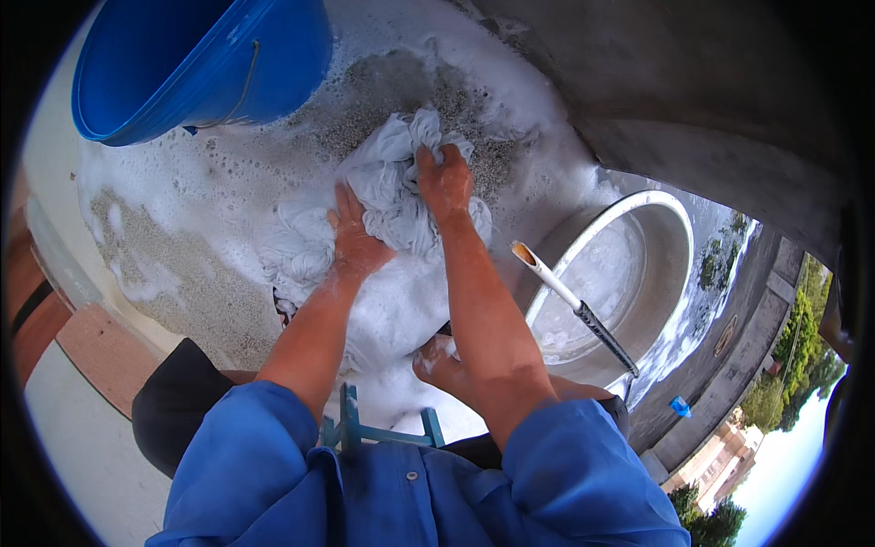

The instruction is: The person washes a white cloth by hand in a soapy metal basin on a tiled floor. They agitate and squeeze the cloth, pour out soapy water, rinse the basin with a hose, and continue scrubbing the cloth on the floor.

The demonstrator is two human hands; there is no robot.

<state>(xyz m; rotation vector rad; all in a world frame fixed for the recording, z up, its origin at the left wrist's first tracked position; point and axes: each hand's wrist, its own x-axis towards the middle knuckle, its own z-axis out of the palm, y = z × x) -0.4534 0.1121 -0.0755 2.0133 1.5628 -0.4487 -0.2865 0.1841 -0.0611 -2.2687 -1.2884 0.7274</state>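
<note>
A wet, bunched white cloth (389,181) lies on the foam-covered speckled floor (383,85) in front of me. My right hand (444,179) grips a fold on its far right side, fingers curled into the fabric. With fingers stretched out and spread from the thumb, my left hand (357,236) rests on the cloth's left part and presses against it. Some of the fabric is hidden under both hands and in the suds.
A large blue bucket (273,75) with a wire handle stands at upper left. To the right is a metal basin (666,273) holding sudsy water, with a white pipe (554,280) crossing its near rim. A blue-green stool (352,417) shows below me.
</note>
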